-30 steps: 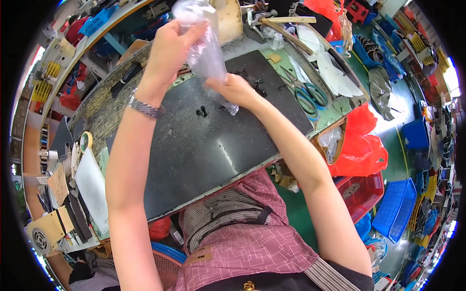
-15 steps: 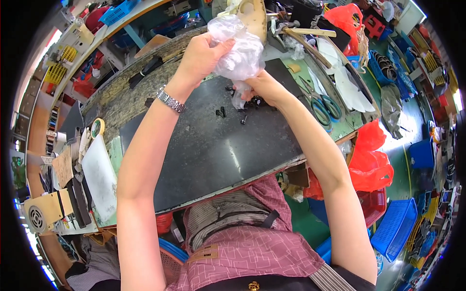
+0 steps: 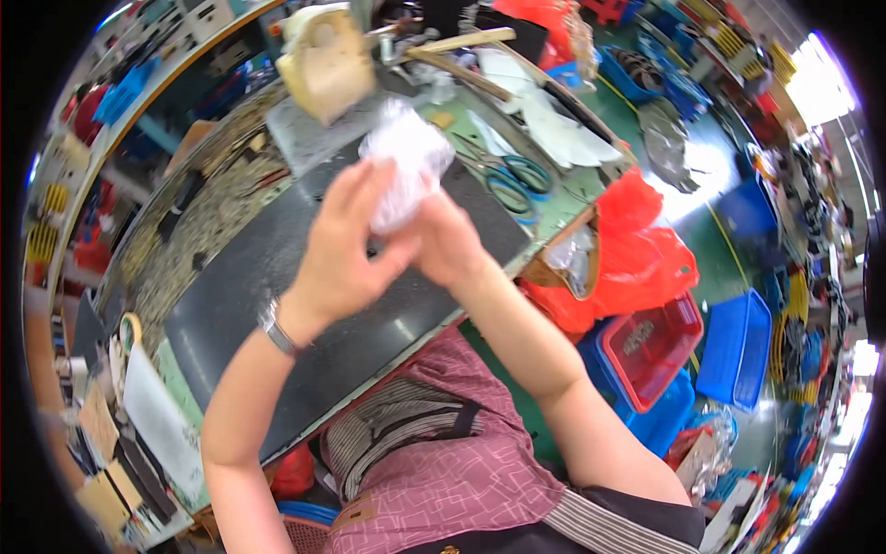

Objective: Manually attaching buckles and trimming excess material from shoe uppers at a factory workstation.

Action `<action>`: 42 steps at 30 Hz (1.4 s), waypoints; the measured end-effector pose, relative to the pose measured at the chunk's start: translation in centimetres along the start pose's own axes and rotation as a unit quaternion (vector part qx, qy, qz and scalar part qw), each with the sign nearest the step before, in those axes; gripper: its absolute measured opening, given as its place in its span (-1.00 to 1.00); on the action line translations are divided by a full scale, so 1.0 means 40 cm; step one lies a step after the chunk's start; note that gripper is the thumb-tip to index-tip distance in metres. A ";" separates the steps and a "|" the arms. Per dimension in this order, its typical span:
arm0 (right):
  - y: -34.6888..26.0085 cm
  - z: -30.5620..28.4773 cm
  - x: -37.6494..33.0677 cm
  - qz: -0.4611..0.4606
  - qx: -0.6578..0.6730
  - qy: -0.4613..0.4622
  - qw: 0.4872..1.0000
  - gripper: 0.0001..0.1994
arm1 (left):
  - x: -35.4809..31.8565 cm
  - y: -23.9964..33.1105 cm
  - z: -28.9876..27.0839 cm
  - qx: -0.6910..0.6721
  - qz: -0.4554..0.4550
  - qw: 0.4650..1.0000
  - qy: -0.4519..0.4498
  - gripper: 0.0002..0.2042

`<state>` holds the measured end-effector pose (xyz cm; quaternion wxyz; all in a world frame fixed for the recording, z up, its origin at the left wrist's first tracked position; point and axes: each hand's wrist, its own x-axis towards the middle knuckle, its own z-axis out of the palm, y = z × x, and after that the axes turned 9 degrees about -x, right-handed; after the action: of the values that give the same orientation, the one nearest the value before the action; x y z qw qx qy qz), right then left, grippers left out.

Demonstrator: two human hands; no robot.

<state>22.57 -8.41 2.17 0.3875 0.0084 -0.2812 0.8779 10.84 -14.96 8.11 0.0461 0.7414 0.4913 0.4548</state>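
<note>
A crumpled clear plastic bag [image 3: 406, 157] is bunched up above the dark board [image 3: 249, 305] on the bench. My left hand [image 3: 341, 245], blurred by motion, has its fingers against the near left side of the bag and its thumb out to the right. From the other side my right hand [image 3: 448, 240] cups the bag's lower end, its fingers partly hidden. Between them the two hands hold the bag. What the bag contains, if anything, cannot be made out.
Scissors with teal handles [image 3: 517, 180] lie right of the board. Beyond it stand a cream-coloured block [image 3: 328, 69] and a hammer with a wooden handle [image 3: 466, 40]. A red plastic bag [image 3: 637, 258] hangs at the bench's right edge, above a red basket [image 3: 655, 351]. A tape roll [image 3: 130, 330] sits at left.
Both hands have drawn the bag nearer to me and down. It is squeezed more compact, my left hand has turned over, and the view has swung to the right.
</note>
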 end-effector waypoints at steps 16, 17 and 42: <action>-0.502 -0.707 -0.553 0.070 -0.976 -0.056 0.198 -0.60 | -0.534 0.172 0.017 -0.012 -0.065 0.989 -0.130 -0.62; -0.416 -0.699 -0.440 0.063 -0.986 -0.141 0.059 -0.61 | -0.602 0.195 0.003 0.021 -0.108 0.988 -0.111 -0.62; -0.331 -0.315 -0.379 -0.150 -0.981 -0.119 -0.020 -0.66 | -0.928 0.299 -0.185 0.228 -0.458 0.837 0.195 -0.63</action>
<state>44.82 -5.18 -5.52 -0.0988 0.2337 0.9005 0.3530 9.88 -52.49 -4.80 -0.0181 0.3175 0.8633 0.3919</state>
